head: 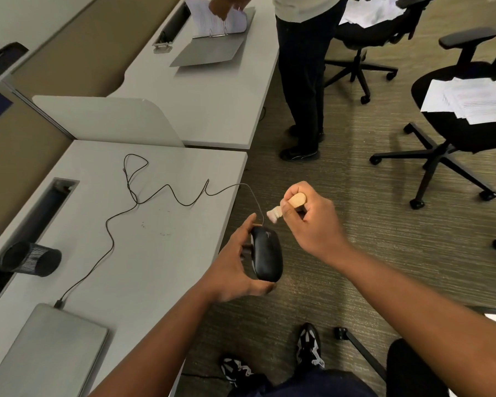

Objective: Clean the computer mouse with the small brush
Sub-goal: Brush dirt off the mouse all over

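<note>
My left hand (235, 265) grips a black computer mouse (267, 256) off the right edge of the grey desk (155, 253), over the carpet. The mouse's thin black cable (155, 196) loops back across the desk to a closed grey laptop (49, 348). My right hand (309, 219) holds a small brush with a light wooden handle (297, 200). Its pale bristles (274, 215) point down-left, just above the mouse's front end and not plainly touching it.
A black mesh pen cup (32, 259) lies on its side at the desk's left. Another person (304, 67) stands at the far desk, leafing through an open binder (215, 32). Black office chairs (464, 121) holding papers stand on the carpet to the right.
</note>
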A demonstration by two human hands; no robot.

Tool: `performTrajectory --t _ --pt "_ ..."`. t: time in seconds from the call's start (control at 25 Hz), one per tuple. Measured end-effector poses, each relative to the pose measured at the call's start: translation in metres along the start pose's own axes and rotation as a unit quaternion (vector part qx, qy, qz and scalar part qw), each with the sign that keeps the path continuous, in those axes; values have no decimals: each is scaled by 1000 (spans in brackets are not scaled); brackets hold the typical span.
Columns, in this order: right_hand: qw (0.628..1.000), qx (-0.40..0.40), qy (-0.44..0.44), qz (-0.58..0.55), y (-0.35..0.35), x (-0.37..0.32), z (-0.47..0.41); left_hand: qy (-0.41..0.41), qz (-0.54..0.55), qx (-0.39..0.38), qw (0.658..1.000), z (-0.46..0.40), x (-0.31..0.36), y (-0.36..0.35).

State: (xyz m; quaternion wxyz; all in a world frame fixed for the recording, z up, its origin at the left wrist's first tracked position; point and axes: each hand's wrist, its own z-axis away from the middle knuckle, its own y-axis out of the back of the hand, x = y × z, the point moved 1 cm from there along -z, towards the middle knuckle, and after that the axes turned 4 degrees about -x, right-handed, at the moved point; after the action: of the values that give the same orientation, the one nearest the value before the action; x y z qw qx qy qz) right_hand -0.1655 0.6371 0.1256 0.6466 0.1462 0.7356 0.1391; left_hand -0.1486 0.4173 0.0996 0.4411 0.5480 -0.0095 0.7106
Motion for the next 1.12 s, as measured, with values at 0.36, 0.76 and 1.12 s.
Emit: performTrajectory --t 0.36,0.76,1.12 --pt "997 -62 -45 -16 4 -5 0 17 3 2 1000 3 -1 -2" --pt "984 -165 -64 -18 12 -11 0 24 -17 30 999 3 3 -3" --pt "989 -133 -65 16 13 -21 0 42 -25 41 998 4 5 -7"
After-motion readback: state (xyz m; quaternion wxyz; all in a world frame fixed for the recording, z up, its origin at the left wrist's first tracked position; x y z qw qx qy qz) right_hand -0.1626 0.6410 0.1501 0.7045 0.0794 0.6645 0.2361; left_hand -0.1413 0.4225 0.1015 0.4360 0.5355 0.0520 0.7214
